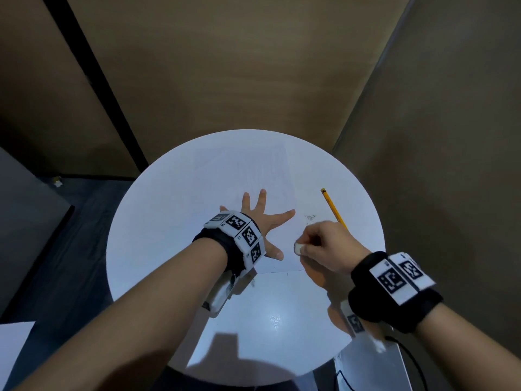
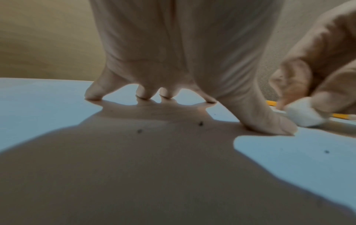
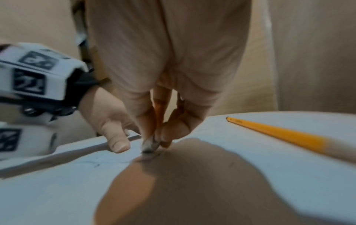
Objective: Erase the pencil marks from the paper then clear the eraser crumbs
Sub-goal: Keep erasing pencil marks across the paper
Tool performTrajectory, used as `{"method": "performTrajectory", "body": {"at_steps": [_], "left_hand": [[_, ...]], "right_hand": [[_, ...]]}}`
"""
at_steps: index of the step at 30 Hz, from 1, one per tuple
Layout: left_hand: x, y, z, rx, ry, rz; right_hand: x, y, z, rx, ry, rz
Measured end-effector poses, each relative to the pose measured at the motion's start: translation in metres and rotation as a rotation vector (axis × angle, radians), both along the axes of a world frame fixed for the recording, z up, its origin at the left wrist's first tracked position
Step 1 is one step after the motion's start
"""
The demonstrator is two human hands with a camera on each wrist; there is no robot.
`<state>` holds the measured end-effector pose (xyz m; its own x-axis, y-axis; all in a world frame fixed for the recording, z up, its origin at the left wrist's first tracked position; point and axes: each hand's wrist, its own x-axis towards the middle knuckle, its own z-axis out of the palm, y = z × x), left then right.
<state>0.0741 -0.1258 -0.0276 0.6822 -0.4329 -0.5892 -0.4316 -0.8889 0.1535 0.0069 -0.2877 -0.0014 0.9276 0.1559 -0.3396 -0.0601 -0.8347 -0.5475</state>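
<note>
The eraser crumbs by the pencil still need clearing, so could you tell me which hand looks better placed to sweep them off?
Probably the right hand: it sits just beside the crumbs, though it pinches the eraser. The left hand is spread flat, pressing the paper steady.

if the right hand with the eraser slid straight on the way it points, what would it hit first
Likely the thumb of the left hand, pressed flat on the paper just beyond the eraser that the right hand pinches; depth unclear.
</note>
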Motion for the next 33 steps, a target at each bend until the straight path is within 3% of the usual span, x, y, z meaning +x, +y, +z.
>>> {"method": "performTrajectory", "body": {"at_steps": [4,8,11,17,23,28,30,33], "left_hand": [[-0.001,0.0,0.001,-0.01,-0.003,-0.003],[-0.001,0.002,-0.001,-0.038,-0.012,0.009],[-0.001,0.002,-0.001,-0.046,-0.011,0.013],[-0.001,0.002,-0.003,-0.034,-0.007,0.007],[-0.001,0.002,-0.001,-0.036,0.001,0.012],[0.0,0.002,-0.002,-0.023,0.003,0.018],[0.003,0.001,0.002,-0.033,0.007,0.024],[0.014,0.006,0.011,-0.05,-0.039,0.03]], "right_hand": [[-0.003,-0.004,0.013,-0.109,0.128,0.156],[0.021,0.008,0.014,0.063,0.019,-0.046],[0.027,0.018,0.004,0.041,-0.056,-0.087],[0.015,0.011,0.01,-0.067,0.089,0.099],[0.027,0.016,0.003,0.049,-0.019,-0.126],[0.005,0.003,0.005,0.007,0.179,0.049],[0.004,-0.002,0.006,0.128,0.212,-0.013],[0.007,-0.007,0.006,0.683,0.233,-0.456]]}}
